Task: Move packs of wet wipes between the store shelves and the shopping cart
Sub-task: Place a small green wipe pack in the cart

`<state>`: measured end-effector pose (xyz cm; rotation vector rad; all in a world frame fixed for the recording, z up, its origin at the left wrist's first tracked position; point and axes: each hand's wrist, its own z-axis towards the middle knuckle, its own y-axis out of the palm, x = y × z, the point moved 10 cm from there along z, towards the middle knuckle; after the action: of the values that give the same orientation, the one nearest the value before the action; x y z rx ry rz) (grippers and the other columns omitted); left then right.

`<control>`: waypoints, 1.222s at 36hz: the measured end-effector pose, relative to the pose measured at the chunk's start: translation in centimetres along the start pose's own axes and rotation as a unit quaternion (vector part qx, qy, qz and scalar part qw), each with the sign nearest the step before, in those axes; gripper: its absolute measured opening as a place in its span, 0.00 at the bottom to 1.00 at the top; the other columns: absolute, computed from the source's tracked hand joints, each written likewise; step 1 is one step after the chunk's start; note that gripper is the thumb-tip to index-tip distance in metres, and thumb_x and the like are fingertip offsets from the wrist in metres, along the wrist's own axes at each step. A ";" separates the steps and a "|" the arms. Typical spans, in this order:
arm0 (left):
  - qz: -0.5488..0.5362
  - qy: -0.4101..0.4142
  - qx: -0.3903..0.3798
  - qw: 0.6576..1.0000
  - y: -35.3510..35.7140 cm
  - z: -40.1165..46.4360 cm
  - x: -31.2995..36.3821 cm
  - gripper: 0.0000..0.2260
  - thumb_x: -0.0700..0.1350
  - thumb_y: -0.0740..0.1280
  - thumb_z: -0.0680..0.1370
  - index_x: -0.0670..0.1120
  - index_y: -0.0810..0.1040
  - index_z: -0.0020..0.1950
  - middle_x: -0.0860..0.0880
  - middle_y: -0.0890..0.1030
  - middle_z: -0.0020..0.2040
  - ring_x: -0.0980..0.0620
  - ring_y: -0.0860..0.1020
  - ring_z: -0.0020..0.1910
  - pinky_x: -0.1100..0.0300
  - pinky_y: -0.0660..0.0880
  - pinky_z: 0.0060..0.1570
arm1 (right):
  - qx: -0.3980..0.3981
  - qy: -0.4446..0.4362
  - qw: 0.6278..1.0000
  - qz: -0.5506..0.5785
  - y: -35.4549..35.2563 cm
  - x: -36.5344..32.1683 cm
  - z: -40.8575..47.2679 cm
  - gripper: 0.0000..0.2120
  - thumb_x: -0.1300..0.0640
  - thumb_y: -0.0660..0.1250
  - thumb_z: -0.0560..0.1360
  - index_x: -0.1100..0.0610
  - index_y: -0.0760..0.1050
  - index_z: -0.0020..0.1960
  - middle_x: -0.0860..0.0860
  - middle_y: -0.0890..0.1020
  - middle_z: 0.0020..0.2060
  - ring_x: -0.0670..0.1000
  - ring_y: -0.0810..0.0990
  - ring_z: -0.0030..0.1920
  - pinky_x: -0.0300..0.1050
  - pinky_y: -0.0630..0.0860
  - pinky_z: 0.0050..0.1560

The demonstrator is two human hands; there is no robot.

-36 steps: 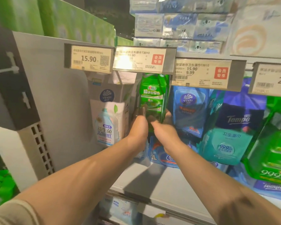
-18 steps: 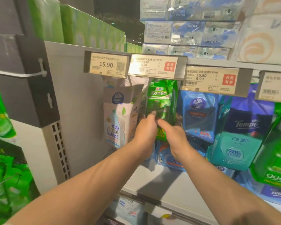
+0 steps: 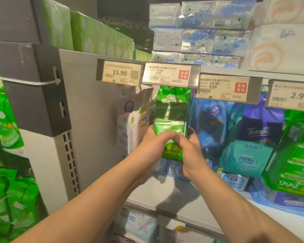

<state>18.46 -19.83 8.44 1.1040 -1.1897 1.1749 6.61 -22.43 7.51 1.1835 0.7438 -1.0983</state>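
A tall green pack of wet wipes (image 3: 171,111) stands upright under the price tags, between a white Vinda pack (image 3: 133,120) and a blue Vinda pack (image 3: 213,120). My left hand (image 3: 154,142) grips its lower left side. My right hand (image 3: 189,151) wraps the lower right side, fingers across the front. The pack's bottom sits above the grey shelf (image 3: 174,195), in front of the other packs. No shopping cart is in view.
Price tags (image 3: 170,74) hang from the shelf edge above. Teal and purple Tempo packs (image 3: 253,146) and green packs (image 3: 295,163) fill the right. A grey upright panel (image 3: 88,120) bounds the left, with green packs (image 3: 5,128) beyond it. Tissue boxes are stacked on top.
Both hands closed lower around the green pack and drew it out of the row toward me. The camera moved closer and shifted left.
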 end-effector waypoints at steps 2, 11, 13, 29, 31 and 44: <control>0.002 0.020 -0.008 1.000 -0.2 -0.5 -0.3 0.38 0.62 0.70 0.65 0.58 0.66 0.73 0.55 0.74 0.69 0.55 0.76 0.65 0.51 0.73 0.65 | -0.004 -0.005 1.000 0.004 0.2 -0.2 -0.7 0.32 0.57 0.74 0.65 0.62 0.70 0.66 0.60 0.84 0.56 0.54 0.85 0.53 0.55 0.80 0.60; 0.020 0.101 -0.010 0.995 -2.2 -3.5 0.4 0.33 0.69 0.75 0.62 0.74 0.68 0.65 0.55 0.74 0.70 0.51 0.75 0.68 0.44 0.72 0.66 | -0.005 -0.028 0.998 0.051 0.9 -0.8 -4.3 0.41 0.52 0.79 0.59 0.62 0.69 0.68 0.63 0.82 0.60 0.62 0.83 0.58 0.61 0.81 0.58; 0.022 0.119 0.006 0.993 -3.0 -4.5 0.9 0.24 0.65 0.72 0.66 0.79 0.69 0.59 0.56 0.72 0.69 0.52 0.75 0.67 0.46 0.73 0.66 | -0.003 -0.028 0.997 0.070 1.2 -0.9 -5.1 0.43 0.53 0.79 0.59 0.63 0.68 0.70 0.66 0.80 0.61 0.67 0.82 0.59 0.66 0.79 0.59; -0.119 0.099 -0.116 0.981 -2.9 -11.6 1.5 0.25 0.51 0.66 0.74 0.55 0.71 0.72 0.52 0.84 0.60 0.51 0.83 0.57 0.54 0.77 0.54 | -0.057 -0.043 0.988 0.137 5.4 -3.0 -13.7 0.29 0.54 0.84 0.59 0.57 0.81 0.57 0.60 0.86 0.52 0.59 0.86 0.49 0.55 0.84 0.47; -0.116 0.096 -0.114 0.982 -3.0 -12.8 1.5 0.25 0.51 0.67 0.74 0.55 0.70 0.72 0.51 0.83 0.61 0.49 0.83 0.58 0.50 0.77 0.57 | -0.055 -0.037 0.988 0.137 5.3 -3.2 -14.9 0.20 0.60 0.78 0.64 0.56 0.82 0.56 0.59 0.86 0.50 0.58 0.86 0.47 0.54 0.84 0.46; -0.125 0.029 -0.036 0.991 -3.9 -22.5 -1.2 0.38 0.47 0.77 0.67 0.52 0.65 0.73 0.47 0.83 0.61 0.46 0.84 0.55 0.53 0.82 0.53 | -0.187 0.079 0.969 0.139 6.0 -2.1 -24.1 0.37 0.44 0.87 0.51 0.58 0.84 0.55 0.63 0.86 0.49 0.60 0.87 0.43 0.53 0.84 0.39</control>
<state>24.14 2.18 5.63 1.1214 -1.0090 0.9580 13.66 1.39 5.26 1.0188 0.8359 -0.6025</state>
